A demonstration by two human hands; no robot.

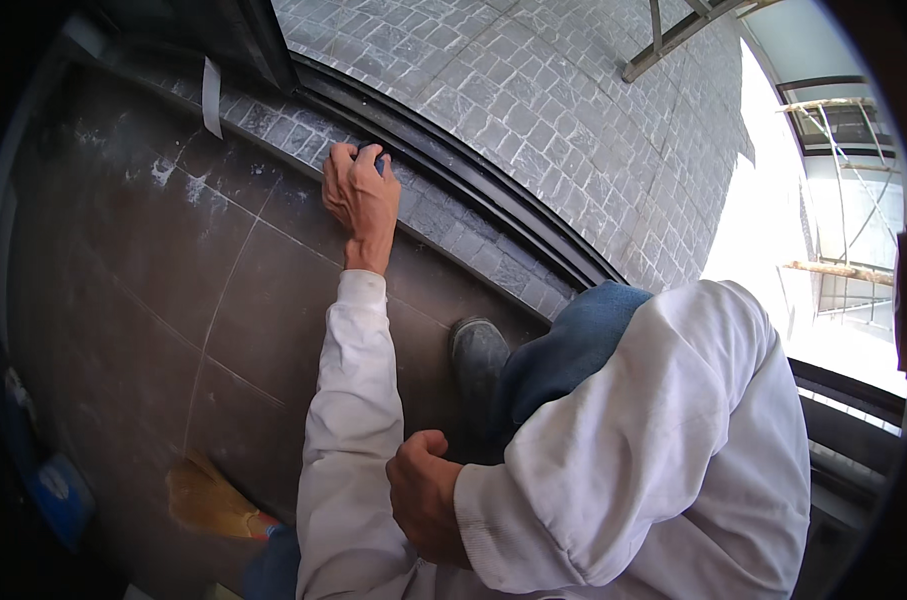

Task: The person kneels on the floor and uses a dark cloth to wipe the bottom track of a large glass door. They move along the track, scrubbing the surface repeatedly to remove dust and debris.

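Observation:
My left hand (361,195) reaches out to the far edge of the dark tiled floor (163,260), next to a black door track (473,180). Its fingers are curled on a small dark blue object (371,152), which they mostly hide, and press it against the narrow stone strip beside the track. My right hand (425,500) is a closed fist low in the view, resting against my left white sleeve (351,400). Nothing shows in it.
My dark shoe (478,350) and blue-jeaned knee (568,335) rest on the tiles near the track. A white tape strip (211,95) sticks up at the far left. A yellow-orange item (208,500) and a blue object (58,495) lie near me. Grey cobbles (573,110) lie beyond the track.

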